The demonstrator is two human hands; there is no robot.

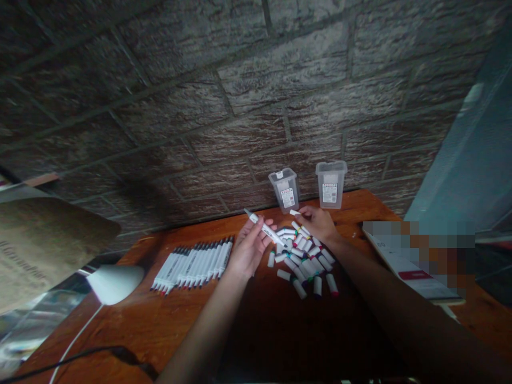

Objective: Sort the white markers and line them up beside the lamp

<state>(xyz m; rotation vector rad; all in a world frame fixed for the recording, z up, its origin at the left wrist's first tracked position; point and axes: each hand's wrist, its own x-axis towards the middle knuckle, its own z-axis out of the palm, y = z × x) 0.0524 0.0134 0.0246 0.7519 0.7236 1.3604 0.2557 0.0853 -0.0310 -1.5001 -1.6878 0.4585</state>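
Two bare forearms [208, 325] come in from the near edge, over the dim near part of the desk [132, 328]. Left hand [248, 249]: thumb and fingers closed around a white pen [265, 230], which slants from a grey end, far and left, to a narrow end, near and right, just over the caps. Right hand [318, 222]: thumb and fingertips pinching a small white cap [295, 213], well apart from the pen's narrow end and at the far side of the heap.

Between and nearer than the hands lie the loose caps [308, 263], mostly white, with coloured ends (green, yellow, red and blue among them). Some touch or overlap; a few lie apart at the near side. Left of the left hand, a row of white pens [192, 264] lies side by side, dark at the far ends, with small tips toward the near side.

Beyond the right hand, two clear tubs stand near the wall [280, 106], a left tub [285, 192] and a right tub [331, 185], each with a printed label. On the right lies a book [412, 272] with a red band, partly hidden by blurred squares. Far left are a white cone [115, 284], a white cord [76, 344] and something brown [48, 240] bearing script lettering.
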